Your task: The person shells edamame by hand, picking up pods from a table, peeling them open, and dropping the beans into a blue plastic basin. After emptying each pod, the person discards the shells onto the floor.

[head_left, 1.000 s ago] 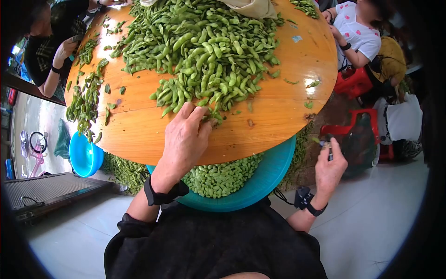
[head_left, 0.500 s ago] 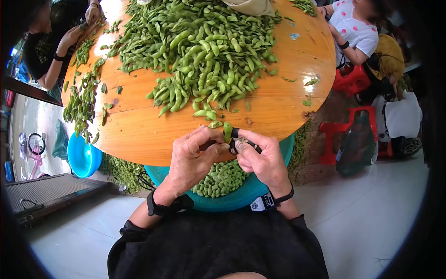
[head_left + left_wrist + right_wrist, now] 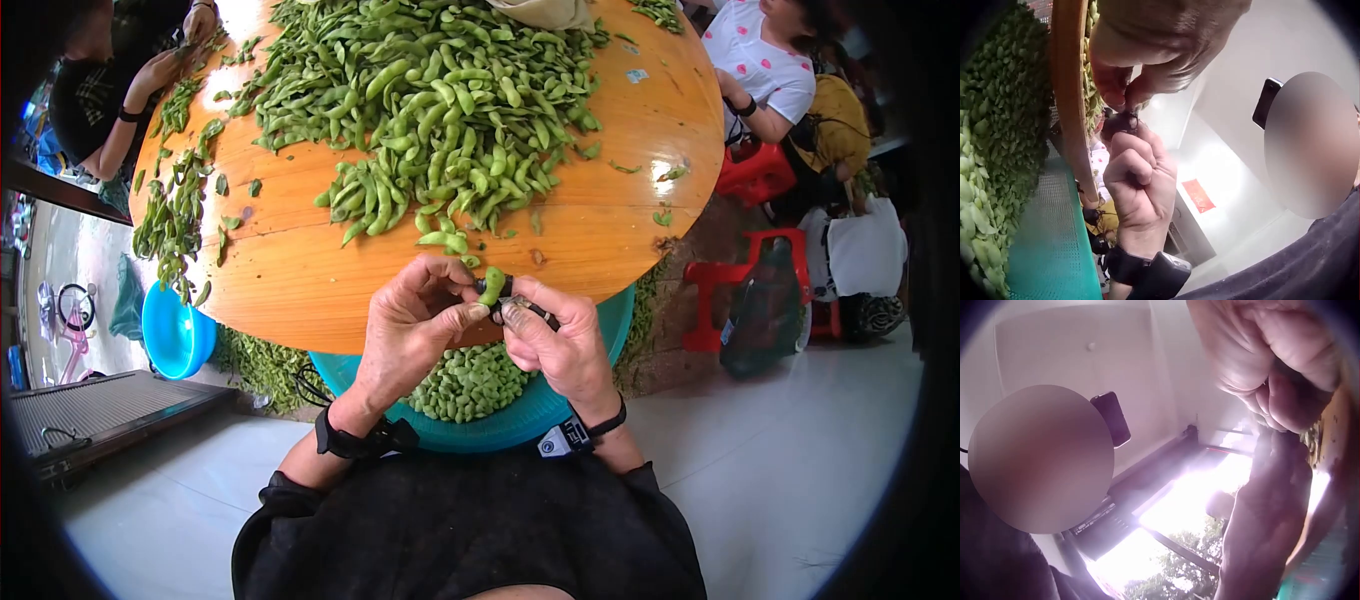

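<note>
The tabletop (image 3: 290, 280) carries a pile of pods (image 3: 400, 100) on its far half, within reach. At its near edge the left hand (image 3: 410, 330) pinches one green pod (image 3: 491, 286) upright, fingers curled, offering its end to the small dark tool (image 3: 528, 310) gripped by the right hand (image 3: 560, 350). Both work over the teal basin (image 3: 597, 365) under that edge, probably so pieces fall in.

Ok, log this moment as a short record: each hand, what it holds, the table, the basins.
left hand: pinches a green pod between thumb and fingers
right hand: grips a small dark tool beside that pod; kind unclear
table: round, wooden, bearing a heap of pods
teal basin: below the table's near edge, filled with pale green pieces
blue basin: on the floor, left
</note>
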`<state>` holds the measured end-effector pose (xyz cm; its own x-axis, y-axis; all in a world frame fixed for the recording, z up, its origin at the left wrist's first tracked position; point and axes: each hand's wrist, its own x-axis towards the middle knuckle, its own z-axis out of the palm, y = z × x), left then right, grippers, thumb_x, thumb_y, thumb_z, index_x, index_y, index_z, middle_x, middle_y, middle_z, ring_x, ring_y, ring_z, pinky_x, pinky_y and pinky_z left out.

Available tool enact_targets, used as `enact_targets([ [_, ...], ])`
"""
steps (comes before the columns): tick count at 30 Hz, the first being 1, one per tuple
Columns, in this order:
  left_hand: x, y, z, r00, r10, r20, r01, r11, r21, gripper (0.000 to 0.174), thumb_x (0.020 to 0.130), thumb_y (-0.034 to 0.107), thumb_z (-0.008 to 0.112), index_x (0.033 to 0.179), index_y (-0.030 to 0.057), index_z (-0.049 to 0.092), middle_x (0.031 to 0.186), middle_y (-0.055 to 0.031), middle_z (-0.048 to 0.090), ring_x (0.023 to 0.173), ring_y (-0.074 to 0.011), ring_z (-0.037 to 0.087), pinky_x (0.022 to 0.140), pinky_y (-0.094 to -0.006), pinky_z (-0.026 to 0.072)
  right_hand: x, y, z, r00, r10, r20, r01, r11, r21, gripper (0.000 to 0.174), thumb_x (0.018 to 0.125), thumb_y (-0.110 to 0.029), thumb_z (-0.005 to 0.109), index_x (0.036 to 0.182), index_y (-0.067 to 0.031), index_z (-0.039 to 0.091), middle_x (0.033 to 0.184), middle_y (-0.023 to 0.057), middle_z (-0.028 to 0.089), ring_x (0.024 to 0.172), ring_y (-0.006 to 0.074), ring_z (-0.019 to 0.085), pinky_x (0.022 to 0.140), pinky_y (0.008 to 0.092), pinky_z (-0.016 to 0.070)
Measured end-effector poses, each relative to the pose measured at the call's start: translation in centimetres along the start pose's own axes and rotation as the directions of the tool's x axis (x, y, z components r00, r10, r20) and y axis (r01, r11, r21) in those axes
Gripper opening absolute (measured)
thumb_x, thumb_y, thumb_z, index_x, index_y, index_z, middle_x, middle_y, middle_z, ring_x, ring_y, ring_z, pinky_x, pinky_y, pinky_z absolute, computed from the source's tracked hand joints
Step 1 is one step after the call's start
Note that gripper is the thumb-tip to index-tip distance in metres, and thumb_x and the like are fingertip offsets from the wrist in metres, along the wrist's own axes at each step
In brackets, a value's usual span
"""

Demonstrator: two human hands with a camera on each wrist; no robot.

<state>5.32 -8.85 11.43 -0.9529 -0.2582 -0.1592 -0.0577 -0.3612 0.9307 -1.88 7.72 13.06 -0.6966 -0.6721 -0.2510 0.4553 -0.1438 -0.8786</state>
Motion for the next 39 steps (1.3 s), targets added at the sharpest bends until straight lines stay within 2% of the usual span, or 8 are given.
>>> enact_targets([
  [5,0.4,-1.1,-0.4,0.956,0.259,0.137,-0.291,0.899,0.326,0.016,0.088,-0.007,0.067,0.1,0.002,0.06,0.086,0.0004,0.062,0.079,-0.0065,0.06,0.067,-0.0221,0.0497,0.2,0.0,-1.2,0.998,0.015,0.055,-0.012,0.999,-0.049,0.026,0.098,-0.003,0.056,0.12,0.0101,0.059,0.076,-0.0008,0.048,0.055,0.0031,0.044,0.048,0.0208,0.0364],
  [9,0.2,-1.1,-0.4,0.966,0.207,0.151,-0.247,0.91,0.334,0.019,0.087,-0.006,0.068,0.1,0.0027,0.058,0.084,-0.0005,0.06,0.081,-0.0092,0.062,0.067,-0.0236,0.0509,0.2,0.2,-1.2,0.998,-0.025,0.059,0.029,0.997,-0.068,0.021,0.098,-0.003,0.056,0.114,0.01,0.06,0.074,-0.0008,0.047,0.054,0.0035,0.043,0.047,0.0211,0.0344],
  [11,-0.1,0.1,0.7,0.994,-0.102,0.03,0.106,0.976,-0.192,0.02,0.086,-0.007,0.069,0.097,0.0044,0.056,0.081,-0.0009,0.059,0.075,-0.0106,0.06,0.062,-0.0238,0.0486,0.2,0.2,-1.6,0.996,0.003,0.089,-0.003,1.0,-0.001,0.02,0.098,-0.003,0.056,0.113,0.0095,0.06,0.072,-0.0012,0.046,0.054,0.0034,0.042,0.047,0.0211,0.0331],
  [21,0.5,-0.4,0.3,0.923,-0.184,0.336,0.35,0.762,-0.545,0.028,0.085,-0.001,0.073,0.104,0.0049,0.053,0.081,-0.0007,0.058,0.062,-0.0077,0.049,0.053,-0.0223,0.0383,0.2,0.0,-1.9,0.984,0.021,0.177,-0.058,0.977,0.206,0.018,0.098,-0.003,0.057,0.112,0.0064,0.062,0.072,-0.0021,0.048,0.055,0.0044,0.044,0.047,0.0208,0.0318],
  [28,0.0,0.1,0.9,0.984,-0.042,0.173,0.001,0.974,0.228,0.027,0.091,0.01,0.071,0.108,-0.0024,0.054,0.084,-0.0052,0.067,0.07,-0.0114,0.064,0.061,-0.0281,0.0517,-0.8,-0.1,-0.9,0.956,-0.289,0.042,0.268,0.814,-0.516,0.015,0.089,0.001,0.06,0.102,0.0083,0.063,0.075,0.0084,0.057,0.06,0.0157,0.058,0.054,0.0291,0.0445],
  [33,-0.4,0.3,1.2,0.924,0.217,0.314,-0.379,0.621,0.686,0.028,0.09,0.001,0.066,0.113,-0.0037,0.051,0.078,-0.0184,0.064,0.068,-0.0311,0.067,0.056,-0.0378,0.0502,-1.0,-0.8,-0.4,0.913,-0.399,0.081,0.329,0.606,-0.724,0.016,0.083,0.004,0.062,0.098,0.0077,0.064,0.077,0.0131,0.058,0.065,0.0238,0.06,0.058,0.0325,0.0461],
  [36,-0.3,-0.4,0.9,0.873,0.31,0.376,-0.487,0.551,0.678,0.021,0.095,0.0,0.056,0.115,-0.0032,0.051,0.071,-0.0111,0.062,0.059,-0.0207,0.062,0.054,-0.0313,0.0476,-0.5,0.1,-0.6,0.841,-0.518,0.159,0.45,0.505,-0.736,0.011,0.088,0.006,0.058,0.096,0.0117,0.063,0.075,0.0071,0.055,0.056,0.0095,0.053,0.047,0.0251,0.0409],
  [39,-0.2,0.9,0.3,0.92,0.113,0.376,-0.327,0.752,0.572,0.017,0.099,0.004,0.05,0.115,-0.0025,0.051,0.074,-0.0083,0.062,0.061,-0.0164,0.06,0.055,-0.0292,0.0472,-0.8,0.2,-1.2,0.937,-0.342,0.077,0.308,0.702,-0.642,0.017,0.084,0.004,0.062,0.1,0.0084,0.064,0.077,0.0128,0.059,0.065,0.0211,0.061,0.058,0.0309,0.0465],
])
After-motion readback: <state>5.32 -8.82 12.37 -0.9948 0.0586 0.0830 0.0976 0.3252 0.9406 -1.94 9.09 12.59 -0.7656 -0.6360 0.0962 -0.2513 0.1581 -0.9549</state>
